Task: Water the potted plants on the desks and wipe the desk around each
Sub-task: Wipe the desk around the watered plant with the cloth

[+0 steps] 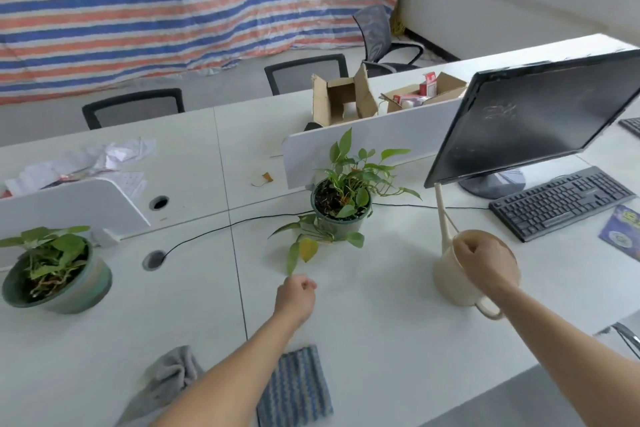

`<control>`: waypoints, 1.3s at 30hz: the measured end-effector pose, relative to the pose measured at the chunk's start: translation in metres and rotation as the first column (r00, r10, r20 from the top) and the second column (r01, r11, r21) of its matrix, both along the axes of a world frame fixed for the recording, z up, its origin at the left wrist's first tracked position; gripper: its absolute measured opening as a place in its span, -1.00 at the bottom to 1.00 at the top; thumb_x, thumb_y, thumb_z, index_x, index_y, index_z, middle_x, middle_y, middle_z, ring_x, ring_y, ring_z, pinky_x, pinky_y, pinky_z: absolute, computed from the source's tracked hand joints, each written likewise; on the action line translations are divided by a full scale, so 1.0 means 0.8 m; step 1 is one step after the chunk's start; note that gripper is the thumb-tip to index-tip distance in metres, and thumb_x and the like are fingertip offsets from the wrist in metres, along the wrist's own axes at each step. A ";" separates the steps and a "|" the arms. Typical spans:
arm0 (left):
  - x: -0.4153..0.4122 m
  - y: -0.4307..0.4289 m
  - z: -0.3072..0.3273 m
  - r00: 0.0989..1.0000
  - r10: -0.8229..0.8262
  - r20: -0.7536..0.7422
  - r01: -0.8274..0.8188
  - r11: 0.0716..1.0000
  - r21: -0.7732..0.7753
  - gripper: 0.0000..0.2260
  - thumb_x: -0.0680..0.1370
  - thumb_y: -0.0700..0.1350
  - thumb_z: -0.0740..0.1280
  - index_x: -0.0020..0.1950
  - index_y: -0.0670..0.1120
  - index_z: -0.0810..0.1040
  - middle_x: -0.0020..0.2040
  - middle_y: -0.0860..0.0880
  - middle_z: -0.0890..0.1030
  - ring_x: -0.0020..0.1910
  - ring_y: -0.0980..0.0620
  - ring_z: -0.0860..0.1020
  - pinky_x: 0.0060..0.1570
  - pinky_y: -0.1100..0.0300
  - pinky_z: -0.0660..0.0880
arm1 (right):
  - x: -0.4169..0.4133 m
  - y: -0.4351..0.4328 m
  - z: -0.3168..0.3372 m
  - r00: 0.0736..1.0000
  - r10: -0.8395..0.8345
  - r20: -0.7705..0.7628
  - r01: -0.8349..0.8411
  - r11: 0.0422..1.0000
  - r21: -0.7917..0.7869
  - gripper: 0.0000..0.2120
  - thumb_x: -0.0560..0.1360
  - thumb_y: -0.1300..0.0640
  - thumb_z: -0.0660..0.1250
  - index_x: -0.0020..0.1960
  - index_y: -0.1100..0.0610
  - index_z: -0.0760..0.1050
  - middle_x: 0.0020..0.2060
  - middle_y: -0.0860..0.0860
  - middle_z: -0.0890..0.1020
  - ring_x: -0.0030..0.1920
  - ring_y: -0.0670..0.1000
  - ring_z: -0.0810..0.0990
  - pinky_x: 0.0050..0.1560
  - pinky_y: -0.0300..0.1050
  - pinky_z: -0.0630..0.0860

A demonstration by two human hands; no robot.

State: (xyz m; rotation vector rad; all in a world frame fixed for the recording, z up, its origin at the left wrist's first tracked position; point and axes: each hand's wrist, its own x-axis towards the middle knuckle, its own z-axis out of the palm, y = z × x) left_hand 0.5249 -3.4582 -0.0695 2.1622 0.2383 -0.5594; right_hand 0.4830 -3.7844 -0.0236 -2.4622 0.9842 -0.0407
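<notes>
head view: the watering can [450, 279], cream with a long thin spout, stands upright on the table [381, 350], to the right of the middle potted plant [341, 211] and near it, not touching. its spout points up and away, not toward the pot. the right hand [483, 262] sits over the can's mouth with its fingers [462, 248] curled at the rim; whether they truly pinch the rim i cannot tell, and the side handle [490, 310] is free. the left hand [296, 296] hovers just before the plant's trailing leaf [293, 258], fingers curled tight into a fist and holding nothing that i can see. a second potted plant [52, 274] stands well apart at the left edge. a blue striped cloth [298, 388] and a grey cloth [169, 378] lie at the near edge, untouched.

judgement: this looks like the watering step for the middle plant, with wiping not yet begun. the next move calls for a sure hold on the can, a lift, a turn of the spout over the soil and a gentle tilt, clear of the black cable [242, 224] behind the pot.
</notes>
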 end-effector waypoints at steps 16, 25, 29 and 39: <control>0.204 -0.067 0.018 0.927 0.232 -0.295 -0.333 0.872 -0.359 -0.73 0.64 0.03 0.14 0.10 -0.12 0.51 0.04 -0.15 0.59 0.06 -0.13 0.57 -0.03 0.03 0.54 | 0.231 0.078 -0.088 0.980 -0.196 -0.013 0.126 0.576 0.808 -0.71 0.67 0.14 0.15 0.31 0.18 0.50 0.28 0.09 0.57 0.24 0.08 0.53 0.22 0.13 0.54; 0.250 -0.057 0.004 0.933 0.322 -0.161 -0.355 0.898 -0.259 -0.67 0.63 0.09 0.09 -0.24 -0.07 0.35 -0.17 -0.16 0.52 -0.13 -0.07 0.49 0.08 0.03 0.38 | 0.208 0.126 -0.105 0.994 -0.104 0.033 0.026 0.519 0.854 -0.44 0.58 0.50 -0.02 0.43 0.12 0.45 0.29 -0.01 0.58 0.25 -0.01 0.52 0.22 0.03 0.47; 0.278 -0.050 0.025 0.972 0.223 -0.068 -0.231 0.958 -0.169 -0.63 0.67 0.11 0.01 -0.30 0.00 0.24 -0.29 0.03 0.32 -0.31 0.10 0.31 0.00 0.14 0.22 | 0.166 0.170 -0.111 0.998 -0.043 0.050 -0.021 0.503 0.864 -0.38 0.56 0.51 0.01 0.51 0.09 0.32 0.41 -0.08 0.47 0.27 -0.09 0.50 0.10 -0.13 0.51; 0.284 -0.033 0.032 0.955 0.204 0.215 -0.214 0.977 0.022 -0.74 0.65 -0.01 0.10 -0.03 -0.08 0.52 -0.11 -0.02 0.54 -0.07 -0.08 0.52 -0.10 0.13 0.40 | 0.109 0.211 -0.050 0.937 0.323 0.129 -0.321 0.660 0.679 -0.63 0.59 0.28 0.19 0.36 0.14 0.52 0.12 -0.04 0.69 0.11 -0.16 0.65 0.16 -0.03 0.60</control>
